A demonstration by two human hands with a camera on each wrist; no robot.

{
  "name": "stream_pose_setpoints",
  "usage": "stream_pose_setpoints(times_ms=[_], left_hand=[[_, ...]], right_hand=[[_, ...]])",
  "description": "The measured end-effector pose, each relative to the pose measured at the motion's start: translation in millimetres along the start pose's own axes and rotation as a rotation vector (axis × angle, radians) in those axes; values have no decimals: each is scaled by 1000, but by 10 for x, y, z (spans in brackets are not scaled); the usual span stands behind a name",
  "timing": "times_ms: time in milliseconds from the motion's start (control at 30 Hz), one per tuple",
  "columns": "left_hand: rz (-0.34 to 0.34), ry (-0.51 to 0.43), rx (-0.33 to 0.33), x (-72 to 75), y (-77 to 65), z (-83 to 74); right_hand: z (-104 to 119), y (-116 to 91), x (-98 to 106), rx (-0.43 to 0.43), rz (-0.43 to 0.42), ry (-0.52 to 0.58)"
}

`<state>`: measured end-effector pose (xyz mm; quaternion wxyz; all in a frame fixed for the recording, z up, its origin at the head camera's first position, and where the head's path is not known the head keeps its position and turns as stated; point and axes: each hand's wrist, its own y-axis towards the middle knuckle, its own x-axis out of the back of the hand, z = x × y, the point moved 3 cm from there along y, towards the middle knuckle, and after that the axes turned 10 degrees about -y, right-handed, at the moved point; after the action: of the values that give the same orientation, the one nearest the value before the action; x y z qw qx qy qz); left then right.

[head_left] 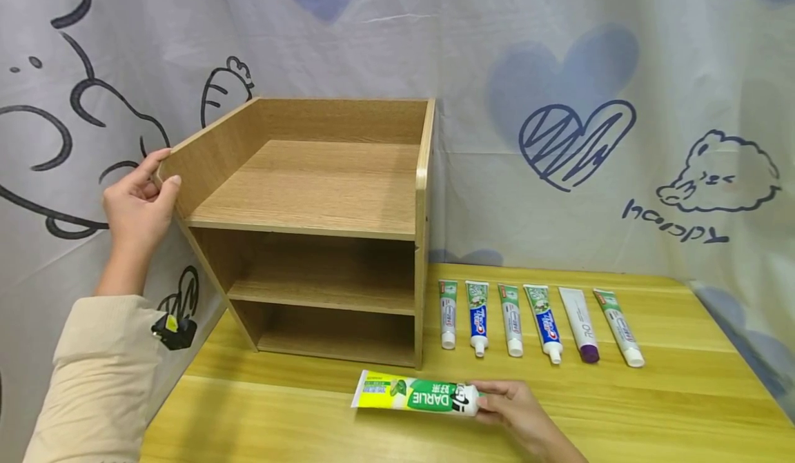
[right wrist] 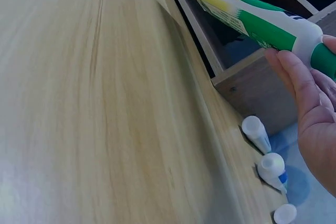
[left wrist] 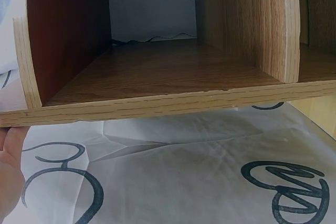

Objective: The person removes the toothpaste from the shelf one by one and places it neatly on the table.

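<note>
My left hand grips the front edge of the left side panel of a wooden desk shelf, thumb inside and fingers behind it. In the left wrist view, only part of that hand shows beside the shelf's edge. A green, yellow and white Darlie toothpaste tube lies level in front of the shelf, over the table. My right hand pinches it at the cap end, so its flat end points left. The right wrist view shows the tube held above the wood surface, its cap partly covered by fingers.
Right of the shelf, several toothpaste tubes lie in a row on the yellow wooden table, caps toward me. Among them are a blue-green Crest tube and a white tube with a purple cap. A printed curtain hangs close behind.
</note>
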<state>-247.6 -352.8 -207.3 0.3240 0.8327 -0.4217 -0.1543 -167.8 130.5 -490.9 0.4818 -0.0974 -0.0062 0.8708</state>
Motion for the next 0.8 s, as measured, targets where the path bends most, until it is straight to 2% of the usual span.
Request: stream_pose_setpoints(times_ms=[133, 333, 533, 800], left_hand=[[-3, 21, -21, -4, 5, 11], [-7, 0, -19, -4, 5, 19], [0, 47, -50, -7, 0, -8], [-6, 68, -37, 4, 1, 6]], right_hand=[[5, -38, 39, 3, 9, 4], [6, -114, 116, -20, 22, 43], [35, -193, 211, -22, 38, 72], [63, -293, 356, -9, 57, 73]])
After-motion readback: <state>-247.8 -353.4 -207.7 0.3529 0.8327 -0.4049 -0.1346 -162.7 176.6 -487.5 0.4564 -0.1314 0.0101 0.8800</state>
